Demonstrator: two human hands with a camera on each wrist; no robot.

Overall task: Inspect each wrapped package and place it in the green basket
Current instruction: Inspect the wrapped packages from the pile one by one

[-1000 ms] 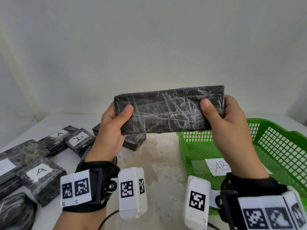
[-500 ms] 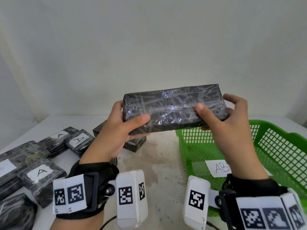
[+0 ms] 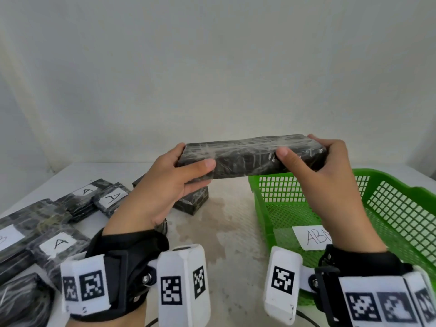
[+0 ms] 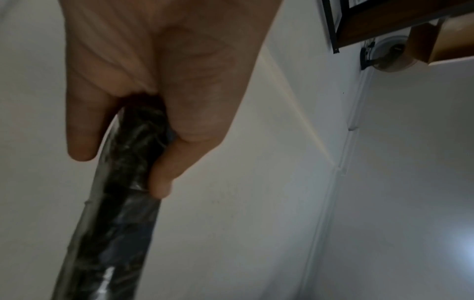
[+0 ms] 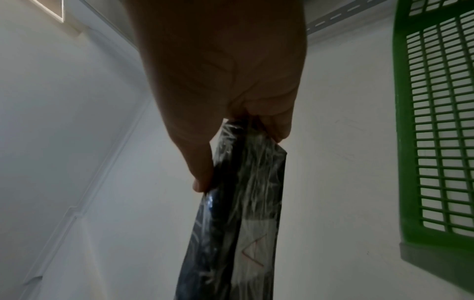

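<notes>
Here, the left hand and right hand each pinch one end of a black wrapped package, held level above the table. Inspection seems under way. Next, it must go right and down into the green basket.

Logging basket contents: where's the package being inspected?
Head view, centre: the package is held in the air between left hand and right hand, not yet in the green basket.

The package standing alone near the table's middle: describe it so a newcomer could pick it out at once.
Start at the green basket on the right of the table and look left across the bare stained patch. The lone dark wrapped package lies below the left hand; unlike the left-side packages, it shows no white label.
</notes>
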